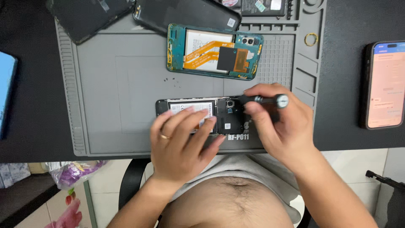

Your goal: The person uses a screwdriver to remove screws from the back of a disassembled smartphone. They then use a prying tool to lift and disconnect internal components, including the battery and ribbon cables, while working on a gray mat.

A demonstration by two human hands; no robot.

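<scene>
An opened black phone lies near the front edge of the grey repair mat, its battery and camera module exposed. My left hand, a ring on one finger, rests flat on the phone's battery side and holds it down. My right hand grips a small black screwdriver with a silver cap, its tip pointing left toward the phone's top end beside the camera.
A second opened phone with a teal frame and orange flex cables lies further back. Several tiny screws sit loose on the mat. Two back covers lie at the far edge. A lit phone is on the right, a yellow ring nearby.
</scene>
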